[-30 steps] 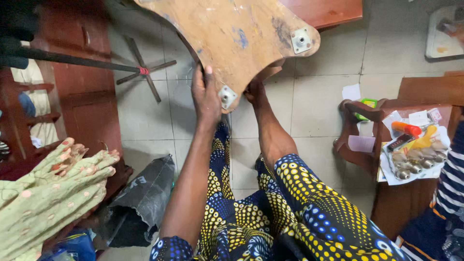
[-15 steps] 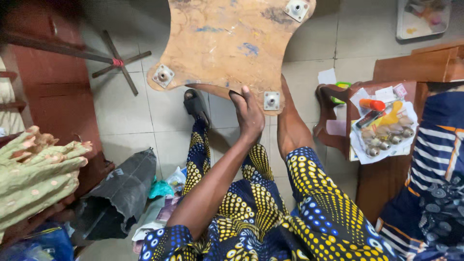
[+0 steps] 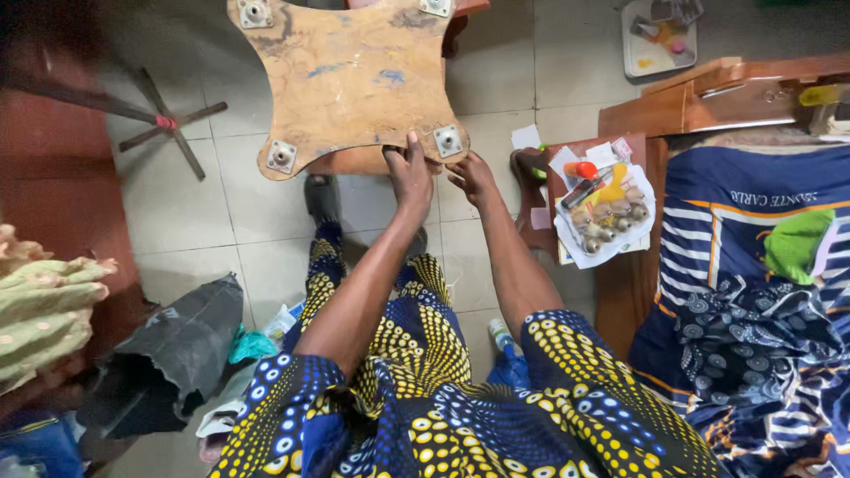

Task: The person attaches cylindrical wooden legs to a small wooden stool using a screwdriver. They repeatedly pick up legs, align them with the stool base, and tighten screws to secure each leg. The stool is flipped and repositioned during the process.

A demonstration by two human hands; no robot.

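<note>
Gripping the near edge of the wooden seat board (image 3: 345,84), the left hand (image 3: 410,173) has its fingers curled shut over the rim, thumb side toward the corner bracket. The right hand (image 3: 471,175) sits just beside it, fingers bent and touching the same edge below the near right corner; how firmly it holds cannot be told.

Head view, count: one board, underside up, with four metal mounting brackets (image 3: 448,140), one at each corner. One metal stand with spread legs (image 3: 164,124) lies on the tiled floor (image 3: 177,221) to the left. One tray of small parts (image 3: 606,217) rests on a wooden stool at right.

Position: the board lies ahead of both hands, its near edge under the fingers.
</note>
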